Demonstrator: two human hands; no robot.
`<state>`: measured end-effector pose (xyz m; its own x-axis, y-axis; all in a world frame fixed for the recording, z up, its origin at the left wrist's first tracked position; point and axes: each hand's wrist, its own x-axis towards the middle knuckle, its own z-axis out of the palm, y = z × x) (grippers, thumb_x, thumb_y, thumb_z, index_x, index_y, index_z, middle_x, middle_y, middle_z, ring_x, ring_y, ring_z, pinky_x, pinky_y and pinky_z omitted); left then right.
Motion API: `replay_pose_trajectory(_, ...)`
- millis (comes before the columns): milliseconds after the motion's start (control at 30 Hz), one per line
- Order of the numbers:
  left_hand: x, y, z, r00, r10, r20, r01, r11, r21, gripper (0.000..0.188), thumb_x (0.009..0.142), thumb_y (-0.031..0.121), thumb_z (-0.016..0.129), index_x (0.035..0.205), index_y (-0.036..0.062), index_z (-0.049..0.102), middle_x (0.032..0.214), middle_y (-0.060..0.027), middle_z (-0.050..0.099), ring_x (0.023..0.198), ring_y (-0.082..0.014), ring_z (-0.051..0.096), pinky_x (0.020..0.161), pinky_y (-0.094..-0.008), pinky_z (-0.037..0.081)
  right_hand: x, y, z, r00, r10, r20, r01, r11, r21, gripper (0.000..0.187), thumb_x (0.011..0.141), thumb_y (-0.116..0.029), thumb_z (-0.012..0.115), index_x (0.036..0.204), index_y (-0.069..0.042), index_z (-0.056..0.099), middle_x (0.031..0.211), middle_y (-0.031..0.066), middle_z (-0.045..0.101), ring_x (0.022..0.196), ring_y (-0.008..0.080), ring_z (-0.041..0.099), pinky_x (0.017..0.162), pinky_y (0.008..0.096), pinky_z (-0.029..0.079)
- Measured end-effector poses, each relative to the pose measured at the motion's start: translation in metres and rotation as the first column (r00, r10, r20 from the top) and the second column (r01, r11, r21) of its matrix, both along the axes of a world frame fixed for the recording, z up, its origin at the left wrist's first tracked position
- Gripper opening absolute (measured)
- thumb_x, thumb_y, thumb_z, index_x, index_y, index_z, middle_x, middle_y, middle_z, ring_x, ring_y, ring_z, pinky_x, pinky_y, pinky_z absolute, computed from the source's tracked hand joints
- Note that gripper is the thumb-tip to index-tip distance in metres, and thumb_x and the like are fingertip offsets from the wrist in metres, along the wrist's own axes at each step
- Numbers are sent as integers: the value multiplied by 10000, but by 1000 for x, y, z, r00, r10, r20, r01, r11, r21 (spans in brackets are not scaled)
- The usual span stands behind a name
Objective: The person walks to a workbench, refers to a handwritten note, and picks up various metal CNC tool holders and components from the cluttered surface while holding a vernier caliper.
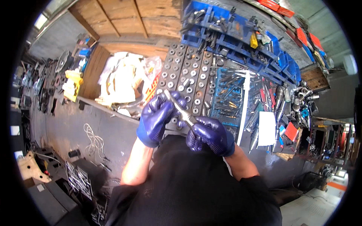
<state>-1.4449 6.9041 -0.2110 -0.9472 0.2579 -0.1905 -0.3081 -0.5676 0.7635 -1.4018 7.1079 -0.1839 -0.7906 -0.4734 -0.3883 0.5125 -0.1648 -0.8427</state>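
Observation:
Both of my hands wear purple-blue coated gloves and meet over the near edge of the bench. Between them lies a shiny, stepped metal tool with a slim tip (183, 112), slanting from upper left to lower right. My right hand (211, 136) is closed round its thicker lower end. The fingers of my left hand (156, 117) are bent and closed at the slim upper end, and part of that end shows above them. Just beyond the hands stands a dark rack of round metal collets (189, 83) in rows; the gloves cover its near part.
A blue tray of drill bits and cutters (229, 98) lies right of the rack. Blue bins (241, 41) of tools line the back. At the left, a wooden crate (91, 71) holds cloths and plastic bags. Loose metal holders (301, 100) crowd the far right, near a white paper (267, 129).

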Motion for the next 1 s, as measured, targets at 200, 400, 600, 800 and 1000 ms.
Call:
replay_pose_trajectory(200, -1, 14, -37, 955, 53, 291, -35, 997, -65, 317, 980, 133, 561, 1242, -45, 579, 1042, -124, 695, 841, -159, 645, 770, -289, 527, -10, 41, -20, 999, -51, -15, 51, 998, 24, 354, 1020, -268, 446, 844, 0, 595, 609, 74, 555, 490, 149, 519, 486, 298, 411)
replay_pose_trajectory(400, -9, 17, -55, 931, 121, 345, -74, 986, -147, 292, 988, 156, 557, 1217, -22, 594, 1048, -148, 691, 923, -244, 678, 861, -376, 555, -42, 87, -19, 929, -344, 138, 353, 934, -49, 410, 1038, -368, 431, 1175, -16, 590, 623, -8, 449, 488, 88, 439, 467, 263, 384)
replay_pose_trajectory(600, -22, 30, -70, 883, 220, 415, -111, 957, -269, 269, 990, 128, 550, 1200, -28, 611, 1029, -151, 708, 875, -195, 679, 797, -319, 563, -102, 115, -23, 804, -553, 220, 590, 790, -166, 289, 1022, -318, 463, 1086, -47, 542, 720, 31, 507, 594, 144, 509, 527, 270, 420)
replay_pose_trajectory(800, -52, 56, -66, 903, 101, 417, 63, 930, -361, 268, 967, 89, 533, 1192, -20, 628, 1000, -91, 707, 850, -145, 665, 778, -266, 533, -163, 148, -23, 743, -653, 144, 669, 730, -139, 313, 1011, -350, 480, 1079, -58, 571, 784, 54, 590, 658, 166, 577, 610, 291, 472)
replay_pose_trajectory(1000, -82, 91, -56, 940, -45, 337, 175, 913, -367, 266, 958, 82, 560, 1197, -26, 611, 1036, -76, 694, 900, -132, 647, 808, -262, 530, -246, 182, -30, 720, -672, 170, 689, 723, -59, 340, 974, -366, 562, 1154, -80, 600, 814, 22, 623, 676, 151, 601, 579, 267, 465)
